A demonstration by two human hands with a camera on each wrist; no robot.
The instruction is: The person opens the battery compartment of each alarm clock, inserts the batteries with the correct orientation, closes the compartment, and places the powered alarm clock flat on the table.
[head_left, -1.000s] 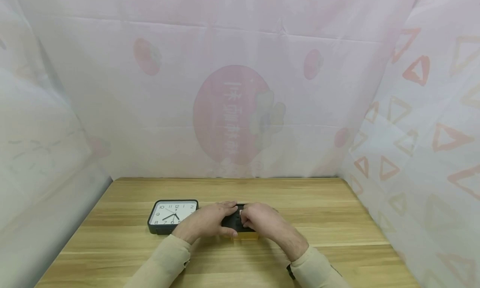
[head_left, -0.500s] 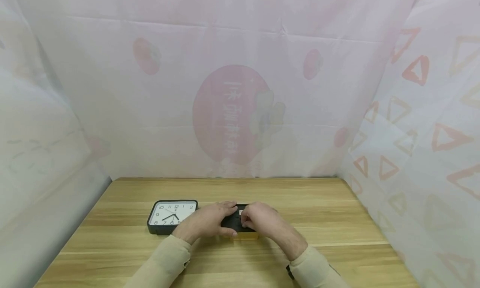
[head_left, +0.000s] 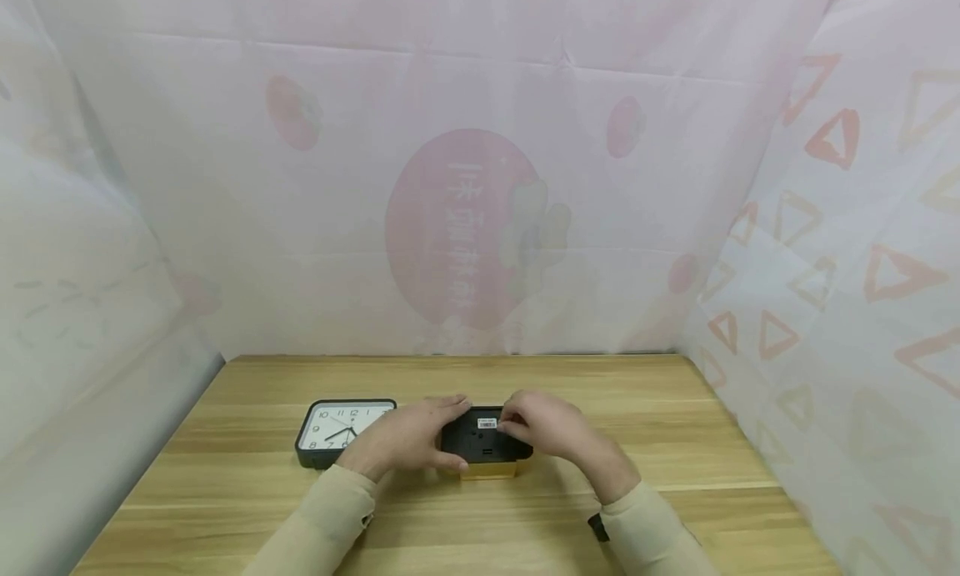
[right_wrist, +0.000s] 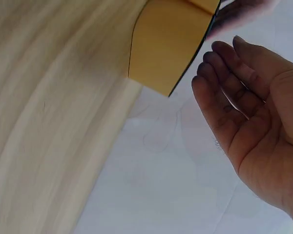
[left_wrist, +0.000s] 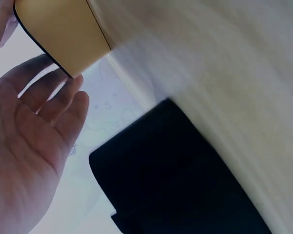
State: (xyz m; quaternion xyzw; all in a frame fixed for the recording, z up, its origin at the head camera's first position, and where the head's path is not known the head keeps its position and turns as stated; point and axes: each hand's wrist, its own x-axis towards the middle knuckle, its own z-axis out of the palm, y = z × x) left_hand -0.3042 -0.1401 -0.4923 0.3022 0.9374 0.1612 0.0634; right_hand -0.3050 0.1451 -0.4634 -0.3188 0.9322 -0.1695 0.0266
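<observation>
A small desk clock, yellow-sided with a black back, lies back-up near the middle of the table. A white label and small dark features show on the back. My left hand spans its left end, fingers at the far edge and thumb at the near edge, gripping it. In the left wrist view the fingers meet the edge of its yellow side. Over the right end is my right hand, fingers loosely bent with nothing visible in them; in the right wrist view its fingers stand apart from the casing.
A rectangular black-framed clock with a white dial lies face up at the left, partly behind my left forearm. The wooden table is enclosed by patterned white cloth at the back and sides.
My right hand has lifted off the middle of the black back and moved right, uncovering the label. The left hand shifts slightly and stays on the desk clock.
</observation>
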